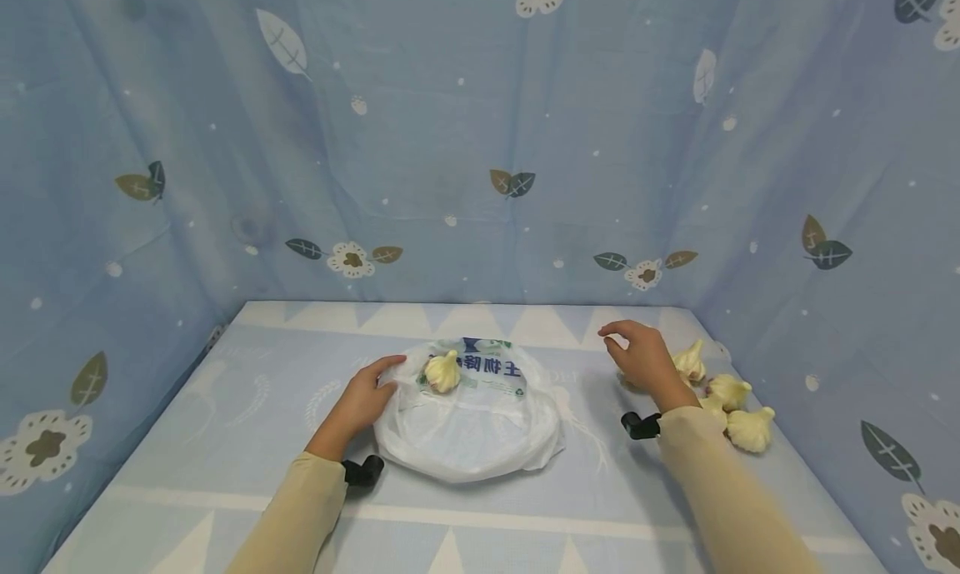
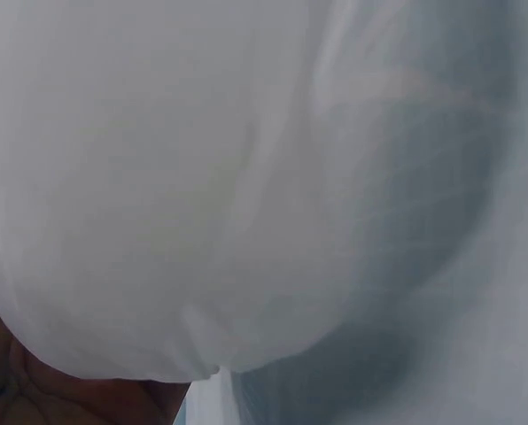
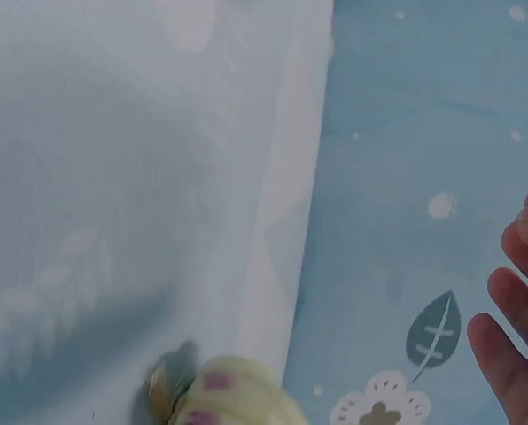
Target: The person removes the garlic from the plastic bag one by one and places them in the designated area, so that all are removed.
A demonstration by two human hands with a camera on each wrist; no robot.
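Note:
A white plastic bag (image 1: 465,441) with blue and green print lies spread open on the table, its rim folded round. One garlic bulb (image 1: 442,372) sits inside it, toward the back left. My left hand (image 1: 366,401) holds the bag's left rim; in the left wrist view the bag (image 2: 158,195) bulges over the palm (image 2: 78,394). Over on the right, my empty right hand (image 1: 643,359) is raised with loosely bent fingers beside several garlic bulbs (image 1: 750,430), partly covering them. The right wrist view shows a purple-streaked garlic bulb (image 3: 237,394) and the spread fingers (image 3: 503,363).
The pale blue table (image 1: 247,441) has a printed pattern of white triangles and plants. A blue curtain (image 1: 450,141) with leaves and flowers closes off the back and both sides. A black wrist mount (image 1: 363,471) sits at the left sleeve, another (image 1: 640,426) at the right.

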